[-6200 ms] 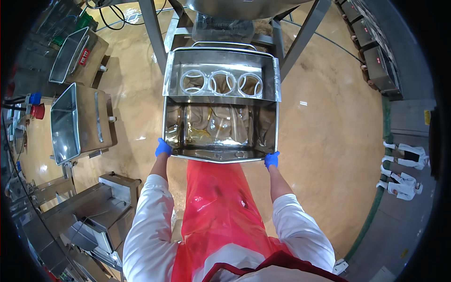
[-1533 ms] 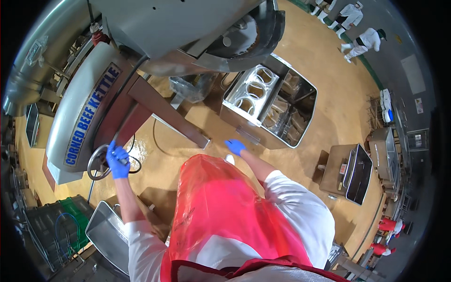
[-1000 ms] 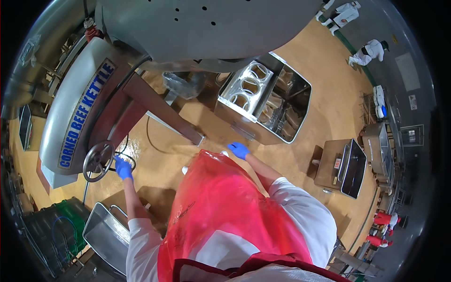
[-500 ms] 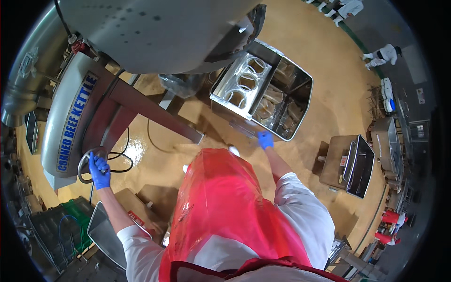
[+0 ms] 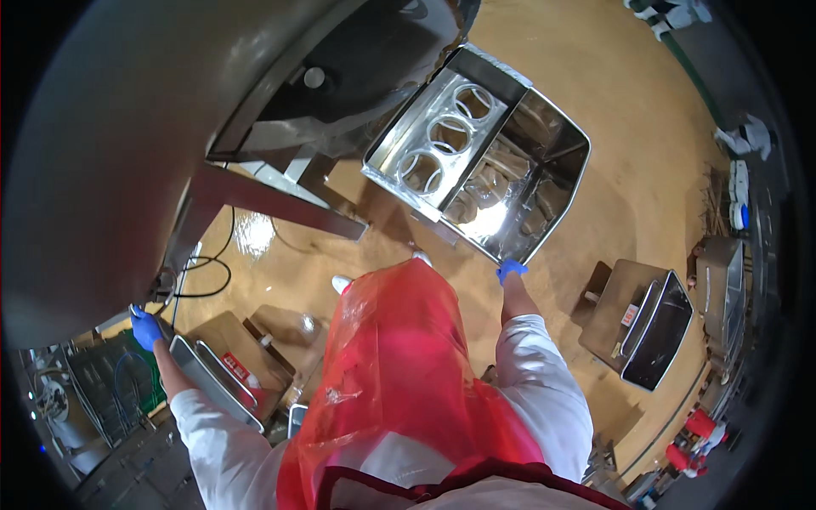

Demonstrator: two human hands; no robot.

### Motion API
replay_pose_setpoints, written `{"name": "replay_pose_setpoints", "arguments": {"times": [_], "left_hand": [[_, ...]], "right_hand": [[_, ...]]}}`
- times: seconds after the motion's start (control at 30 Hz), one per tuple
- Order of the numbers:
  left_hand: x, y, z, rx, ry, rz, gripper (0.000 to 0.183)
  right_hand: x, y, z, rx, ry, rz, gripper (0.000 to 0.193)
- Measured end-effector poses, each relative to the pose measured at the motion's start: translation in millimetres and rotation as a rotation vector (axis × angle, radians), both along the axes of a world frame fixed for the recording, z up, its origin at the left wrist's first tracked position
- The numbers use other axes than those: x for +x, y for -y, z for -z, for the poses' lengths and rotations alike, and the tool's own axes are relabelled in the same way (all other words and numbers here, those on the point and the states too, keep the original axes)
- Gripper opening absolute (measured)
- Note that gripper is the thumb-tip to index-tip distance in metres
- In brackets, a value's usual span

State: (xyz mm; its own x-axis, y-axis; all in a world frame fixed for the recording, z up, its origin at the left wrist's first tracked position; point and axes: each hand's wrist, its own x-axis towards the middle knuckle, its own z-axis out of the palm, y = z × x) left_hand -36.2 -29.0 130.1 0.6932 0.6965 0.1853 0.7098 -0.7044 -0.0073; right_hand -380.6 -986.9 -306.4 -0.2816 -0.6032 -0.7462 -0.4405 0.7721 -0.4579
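My left hand [image 5: 147, 328], in a blue glove, is low at the left, fingers closed on the metal handwheel [image 5: 165, 286], which the big steel kettle [image 5: 102, 187] largely hides. My gloved right hand [image 5: 511, 269] grips the near corner of the steel bin [image 5: 561, 204]. In the bin's left half lies a steel insert [image 5: 408, 136] with three round holes. Its right half holds several pale, wrapped pieces [image 5: 489, 185]. Above the insert's left edge hangs the kettle's lip, with a dark, shiny interior [image 5: 340, 76] showing.
The kettle's steel leg [image 5: 289, 208] reaches toward my feet, beside a looped black cable [image 5: 223, 272]. To my right stands a wheeled steel cart [image 5: 654, 327]; another cart [image 5: 217, 382] is near my left arm. Several people in white or red are far off at the right.
The kettle has swung and now covers much of the upper left, hiding its lettered housing. My left hand has dropped lower and left. My right hand has shifted right along the bin to its corner.
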Motion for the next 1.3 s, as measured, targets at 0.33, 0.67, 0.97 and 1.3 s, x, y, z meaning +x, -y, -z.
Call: {"name": "replay_pose_setpoints", "arguments": {"times": [0.33, 0.67, 0.97, 1.3], "left_hand": [[-16.0, -88.3, 14.8, -0.044, 0.086, 0.064, 0.054], [-18.4, -151.7, 27.4, -0.34, 0.274, 0.045, 0.049], [-30.2, -119.3, 34.1, -0.522, 0.392, -0.051, 0.06], [-39.6, -96.0, 44.1, -0.637, 0.406, -0.077, 0.06]], "right_hand": [[-2.8, 13.8, 23.7, -0.11, -0.256, -0.319, 0.052], [-8.5, 29.0, 37.4, -0.213, -0.33, -0.459, 0.047], [-5.5, 28.7, 2.0, -0.07, -0.309, -0.422, 0.042], [-7.8, 43.7, 5.6, -0.021, -0.235, -0.425, 0.042]]}}
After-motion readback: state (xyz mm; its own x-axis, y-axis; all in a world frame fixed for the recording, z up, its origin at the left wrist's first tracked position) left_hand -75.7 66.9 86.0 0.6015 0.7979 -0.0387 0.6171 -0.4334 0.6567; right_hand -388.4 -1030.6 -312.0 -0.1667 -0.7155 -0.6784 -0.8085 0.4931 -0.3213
